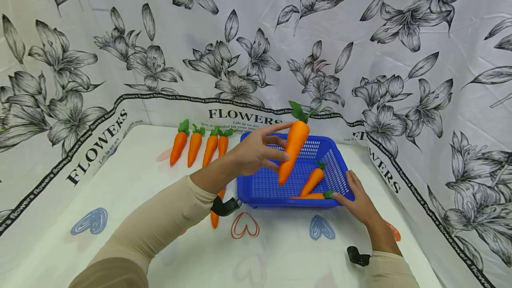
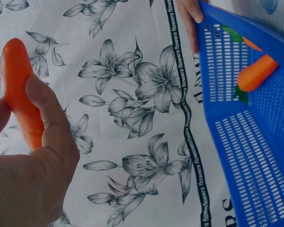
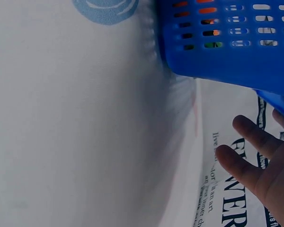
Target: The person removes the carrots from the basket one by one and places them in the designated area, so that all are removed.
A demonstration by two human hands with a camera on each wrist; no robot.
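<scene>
A carrot [image 1: 295, 146] with a green leafy top is held above the blue basket [image 1: 246, 201] by my left hand [image 1: 256, 152], between thumb and fingers. In the left wrist view the carrot's orange body [image 2: 20, 90] rises between thumb and finger. My right hand [image 1: 362, 201] grips the basket's near right corner, thumb at the rim and fingers along the outside wall. Two of its fingers [image 3: 244, 165] stand spread apart from the basket in the right wrist view. Inside the basket lie an orange carrot [image 1: 313, 181] and another carrot [image 1: 316, 196] against the near wall, partly hidden by the rim.
Several carrots [image 1: 194, 148] lie in a row left of the basket, some partly behind my left arm. One more carrot [image 1: 214, 219] shows below that forearm. The white table cover [image 1: 192, 252] has heart prints. A flower-printed curtain [image 1: 240, 57] stands behind and at both sides.
</scene>
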